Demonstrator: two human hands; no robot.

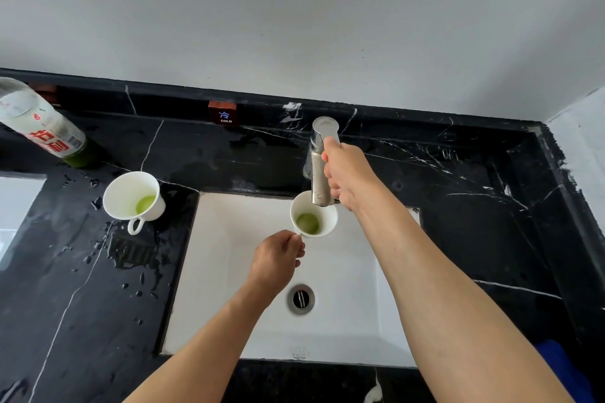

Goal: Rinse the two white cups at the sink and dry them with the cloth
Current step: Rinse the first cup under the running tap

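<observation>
My left hand (278, 260) pinches the handle of a white cup (322, 217) and holds it over the white sink (235, 288), right under the steel tap's spout (319, 186). Green liquid lies in the cup's bottom. My right hand (347, 173) grips the tap's lever (324, 129) from the right. No water stream is visible. A second white cup (126, 195) with green liquid stands on the black marble counter (82, 288) left of the sink. A blue cloth (563, 366) lies at the counter's lower right edge, partly cut off.
A tall bottle with a white and red label (49, 129) stands at the back left. Water drops and a puddle (131, 252) wet the counter left of the sink. A small red "COLD" sign (224, 114) sits on the back ledge. The drain (300, 298) is in the basin's middle.
</observation>
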